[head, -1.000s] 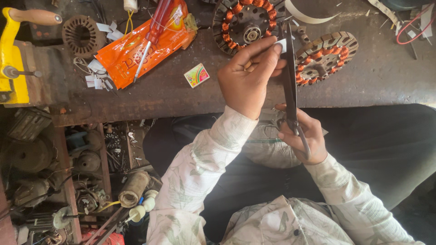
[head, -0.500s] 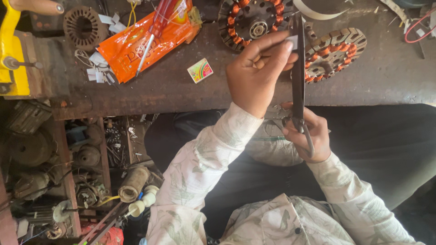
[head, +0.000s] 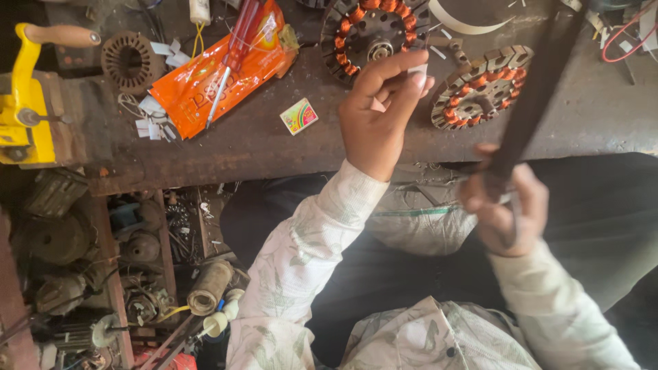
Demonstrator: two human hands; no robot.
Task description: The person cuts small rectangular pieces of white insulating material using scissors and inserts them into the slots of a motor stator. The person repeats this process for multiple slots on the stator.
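While my left hand point(head: 380, 116) pinches a small pale strip point(head: 417, 74) between thumb and fingertips above the bench point(head: 274, 147), my right hand point(head: 507, 209) is clenched around the lower end of a long dark blade point(head: 531, 103). I cannot tell exactly what kind of tool the blade is; motion blur softens its outline. Its long axis runs diagonally, from the right fist near my lap up and away to the right, crossing the far edge of the bench. The strip lies to the left of the blade, apart from it, with the wound stator point(head: 480, 89) showing between them on the bench surface. A second, larger wound stator point(head: 370, 31) sits just beyond the left hand's fingertips. I judge the left hand to be nearer the strip's working point, since it already holds it, while the blade's mid-length stands level with the strip and to its right. An orange packet point(head: 205, 82) with a screwdriver point(head: 229, 62) on it lies well to the left.
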